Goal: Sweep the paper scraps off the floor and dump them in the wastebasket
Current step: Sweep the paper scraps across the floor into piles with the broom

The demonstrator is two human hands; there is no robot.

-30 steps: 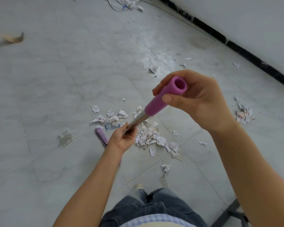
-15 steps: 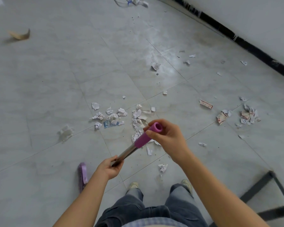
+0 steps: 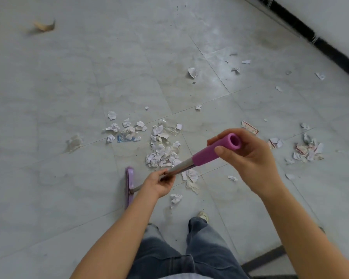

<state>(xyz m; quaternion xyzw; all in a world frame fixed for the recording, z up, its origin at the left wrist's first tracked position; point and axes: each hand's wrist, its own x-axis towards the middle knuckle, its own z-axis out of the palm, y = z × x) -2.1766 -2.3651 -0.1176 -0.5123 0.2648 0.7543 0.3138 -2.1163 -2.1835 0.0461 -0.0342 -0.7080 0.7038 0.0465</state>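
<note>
I hold a broom with a metal pole and a purple foam grip [image 3: 210,153]. My right hand [image 3: 248,158] is closed around the grip near its top end. My left hand [image 3: 159,183] grips the bare pole lower down. The purple broom head [image 3: 129,184] rests on the grey tiled floor, left of my feet. A dense pile of white paper scraps [image 3: 163,150] lies just beyond my left hand. A looser group of scraps [image 3: 125,127] sits to its left, and another small heap [image 3: 308,150] lies at the right. No wastebasket is in view.
Single scraps dot the floor toward the black baseboard [image 3: 320,45] at the upper right. A brown scrap [image 3: 43,27] lies far left. A dark metal frame [image 3: 266,258] shows at the bottom right. My jeans and one shoe [image 3: 203,215] are below the hands.
The broom head has swung from among the scraps back to the left of my feet. Both hands shifted with the pole, and the view moved slightly.
</note>
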